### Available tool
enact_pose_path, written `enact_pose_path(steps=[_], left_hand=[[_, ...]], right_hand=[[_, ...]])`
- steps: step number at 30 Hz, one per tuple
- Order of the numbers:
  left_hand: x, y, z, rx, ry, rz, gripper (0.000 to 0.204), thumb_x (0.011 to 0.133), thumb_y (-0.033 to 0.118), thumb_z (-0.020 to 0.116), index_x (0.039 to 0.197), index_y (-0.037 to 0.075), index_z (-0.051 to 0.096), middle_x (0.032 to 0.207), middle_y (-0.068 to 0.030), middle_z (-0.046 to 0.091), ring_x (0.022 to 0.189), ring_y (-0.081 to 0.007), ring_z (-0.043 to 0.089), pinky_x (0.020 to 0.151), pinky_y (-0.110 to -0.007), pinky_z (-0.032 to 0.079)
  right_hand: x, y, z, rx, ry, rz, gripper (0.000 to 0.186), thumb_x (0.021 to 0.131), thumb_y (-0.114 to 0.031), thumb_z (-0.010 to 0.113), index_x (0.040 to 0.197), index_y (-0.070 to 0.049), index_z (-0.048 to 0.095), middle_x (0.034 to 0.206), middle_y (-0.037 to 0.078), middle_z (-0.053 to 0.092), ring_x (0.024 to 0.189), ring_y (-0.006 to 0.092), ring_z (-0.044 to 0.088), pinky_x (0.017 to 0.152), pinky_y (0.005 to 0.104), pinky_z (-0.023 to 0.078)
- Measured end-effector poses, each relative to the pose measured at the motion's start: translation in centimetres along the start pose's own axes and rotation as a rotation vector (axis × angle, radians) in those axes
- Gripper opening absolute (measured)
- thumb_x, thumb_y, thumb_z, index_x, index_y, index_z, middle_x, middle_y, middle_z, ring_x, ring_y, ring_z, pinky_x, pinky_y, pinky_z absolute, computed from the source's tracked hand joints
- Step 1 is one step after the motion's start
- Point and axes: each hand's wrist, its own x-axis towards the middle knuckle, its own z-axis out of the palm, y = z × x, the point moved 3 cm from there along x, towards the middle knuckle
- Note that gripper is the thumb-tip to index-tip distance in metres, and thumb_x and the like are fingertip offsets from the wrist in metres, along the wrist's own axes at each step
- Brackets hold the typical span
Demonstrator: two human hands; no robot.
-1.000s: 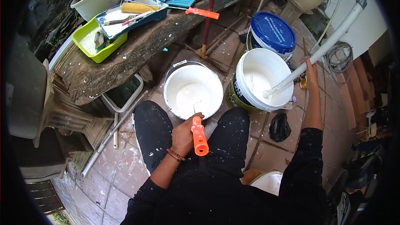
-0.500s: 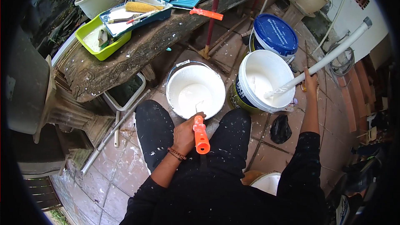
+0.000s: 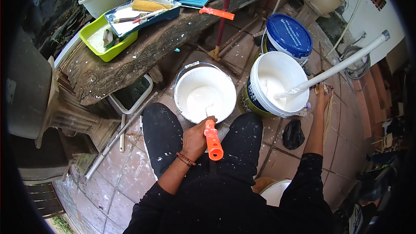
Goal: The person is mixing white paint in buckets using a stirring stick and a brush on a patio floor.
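My left hand (image 3: 196, 138) is closed round a paint roller (image 3: 213, 141) with an orange handle; its thin wire end reaches over a white bucket (image 3: 185, 87) of white paint between my knees. My right hand (image 3: 322, 97) reaches far right to the floor, below a long white pipe (image 3: 346, 64). Its fingers look apart, near small items too small to name. A thin pale stick (image 3: 328, 119) runs beside that forearm. The pipe leans in a larger white paint pail (image 3: 258, 80), its lower end in the white paint.
A pail with a blue lid (image 3: 289, 37) stands behind. On the wooden bench (image 3: 169, 39) lie a green tray (image 3: 113, 52), a blue paint tray (image 3: 167, 15) with a yellow roller and brushes, and an orange-handled tool (image 3: 216, 13). A black plastic bag (image 3: 293, 134) lies on the tiles.
My right hand has moved down a little, away from the pipe, and its fingers have spread. The pale stick beside the forearm has come into sight. My left hand keeps its hold.
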Motion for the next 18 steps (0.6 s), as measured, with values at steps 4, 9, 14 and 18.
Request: enact_pose_path(steps=[4, 9, 14, 18], left_hand=[[-0.1, -0.3, 0.0, 0.019, -0.005, -0.003, 0.03, 0.095, 0.018, 0.073, 0.124, 0.013, 0.071, 0.109, -0.0124, 0.078, 0.087, -0.0327, 0.077, 0.073, -0.041, 0.061], [0.3, 0.3, 0.2, -0.003, -0.014, 0.004, 0.031, 0.095, 0.019, 0.073, 0.124, 0.012, 0.071, 0.11, -0.0119, 0.078, 0.088, -0.0329, 0.077, 0.074, -0.041, 0.061], [0.3, -0.2, -0.1, 0.035, 0.048, 0.007, 0.031, 0.095, 0.021, 0.074, 0.124, 0.013, 0.071, 0.111, -0.0113, 0.078, 0.09, -0.0334, 0.077, 0.076, -0.041, 0.061], [1.0, -0.7, 1.5, 0.059, 0.004, -0.007, 0.029, 0.098, 0.021, 0.068, 0.126, 0.015, 0.072, 0.117, -0.009, 0.078, 0.093, -0.033, 0.076, 0.079, -0.042, 0.061]], right_hand=[[-0.7, -0.7, 0.5, 0.002, 0.018, 0.069, 0.091, 0.097, -0.045, 0.077, 0.159, 0.004, 0.032, 0.142, 0.021, 0.057, 0.123, 0.0259, 0.059, 0.102, 0.0388, 0.049], [-2.5, -1.5, -1.0, -0.145, 0.167, -0.173, 0.083, 0.099, -0.037, 0.076, 0.159, 0.005, 0.034, 0.15, 0.021, 0.051, 0.132, 0.0273, 0.054, 0.108, 0.0421, 0.047], [-19.4, -10.2, 3.6, -0.137, -0.163, -0.655, 0.07, 0.096, -0.015, 0.068, 0.156, 0.004, 0.036, 0.155, 0.026, 0.045, 0.144, 0.0333, 0.045, 0.117, 0.0457, 0.035], [-32.9, -15.8, 5.3, 0.035, -0.922, -0.698, 0.088, 0.08, -0.014, 0.081, 0.154, 0.004, 0.038, 0.155, 0.026, 0.046, 0.144, 0.0416, 0.045, 0.12, 0.0505, 0.037]])
